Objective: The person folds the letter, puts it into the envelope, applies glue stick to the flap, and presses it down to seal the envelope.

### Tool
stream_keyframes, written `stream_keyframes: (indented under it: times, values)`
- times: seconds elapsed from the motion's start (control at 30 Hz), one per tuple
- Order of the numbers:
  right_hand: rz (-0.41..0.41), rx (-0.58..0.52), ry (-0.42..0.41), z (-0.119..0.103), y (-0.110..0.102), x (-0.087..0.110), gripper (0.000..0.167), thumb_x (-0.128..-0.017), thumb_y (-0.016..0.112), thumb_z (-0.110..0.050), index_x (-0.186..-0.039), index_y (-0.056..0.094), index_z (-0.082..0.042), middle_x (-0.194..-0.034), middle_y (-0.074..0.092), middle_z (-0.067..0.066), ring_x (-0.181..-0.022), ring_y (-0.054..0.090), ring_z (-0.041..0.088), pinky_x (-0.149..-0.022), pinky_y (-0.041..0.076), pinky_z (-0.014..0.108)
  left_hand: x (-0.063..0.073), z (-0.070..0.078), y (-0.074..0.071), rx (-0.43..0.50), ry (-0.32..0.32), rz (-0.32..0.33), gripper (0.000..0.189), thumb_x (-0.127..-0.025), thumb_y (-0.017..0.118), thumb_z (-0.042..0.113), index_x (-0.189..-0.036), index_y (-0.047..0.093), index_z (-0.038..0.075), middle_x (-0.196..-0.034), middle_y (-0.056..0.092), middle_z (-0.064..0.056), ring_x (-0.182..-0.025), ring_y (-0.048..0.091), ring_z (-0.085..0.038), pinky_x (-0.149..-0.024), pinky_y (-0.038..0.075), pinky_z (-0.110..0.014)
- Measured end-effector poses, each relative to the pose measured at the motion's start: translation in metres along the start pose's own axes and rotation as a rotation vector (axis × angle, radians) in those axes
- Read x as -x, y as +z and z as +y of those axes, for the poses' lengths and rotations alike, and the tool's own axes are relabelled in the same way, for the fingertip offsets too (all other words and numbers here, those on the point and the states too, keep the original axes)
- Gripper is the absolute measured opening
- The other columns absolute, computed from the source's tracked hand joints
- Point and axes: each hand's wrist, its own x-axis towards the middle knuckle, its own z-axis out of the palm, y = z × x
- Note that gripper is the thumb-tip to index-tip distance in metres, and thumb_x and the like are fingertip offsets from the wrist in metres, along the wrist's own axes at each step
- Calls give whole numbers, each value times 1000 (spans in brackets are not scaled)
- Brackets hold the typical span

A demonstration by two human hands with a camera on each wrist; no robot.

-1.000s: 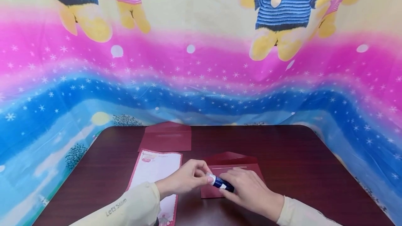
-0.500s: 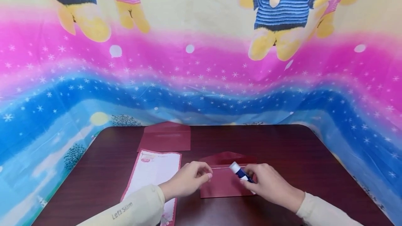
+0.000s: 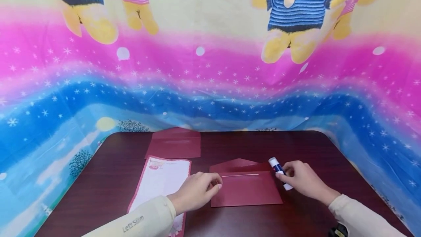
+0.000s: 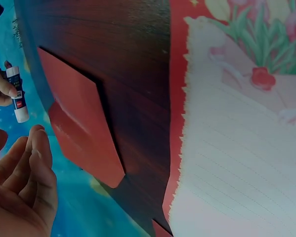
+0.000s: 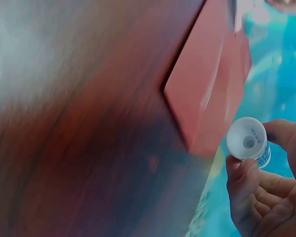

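My right hand [image 3: 306, 180] pinches a glue stick [image 3: 273, 162] between thumb and fingers, right of the nearer red envelope. Dark blue with white ends, the stick leans to the left at its top; the right wrist view shows the white bottom of the glue stick [image 5: 242, 143]. My left hand [image 3: 194, 192] hovers by the left side of that envelope [image 3: 246, 192], fingers loosely bent with nothing in them; the left wrist view also shows this left hand [image 4: 24, 185]. The envelope lies with its flap spread away from me, and a pale line crosses it below the fold.
Left of my left hand lies a sheet of letter paper [image 3: 161, 182] with a red border, partly under my sleeve. Behind it, a second red envelope [image 3: 174, 148] lies near the far edge of the dark wooden table [image 3: 315, 149]. A printed cloth [image 3: 223, 65] hangs behind.
My right hand has carried the glue stick away from my left hand, off to the right past the envelope. My left hand has let go of the stick's white end and stayed nearly in place.
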Motion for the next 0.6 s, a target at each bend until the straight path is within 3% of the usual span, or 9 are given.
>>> stream_keyframes:
  times: [0.33,0.6]
  values:
    - [-3,5,84,55,-13,-16,26,-93,73,-26,-96,73,-1,-77,68,4,-65,60,16,-54,51,29,0,-3,10,-52,26,17,8,-96,64,29,-95,72,25,-75,66,18,-68,55,8,-64,47,-19]
    - [6,52,115,76,-18,-21,25,-92,72,-25,-93,73,0,-75,68,4,-64,57,16,-54,49,30,-2,-2,12,-48,18,0,8,-96,65,28,-96,73,25,-77,67,18,-69,55,7,-64,48,-20]
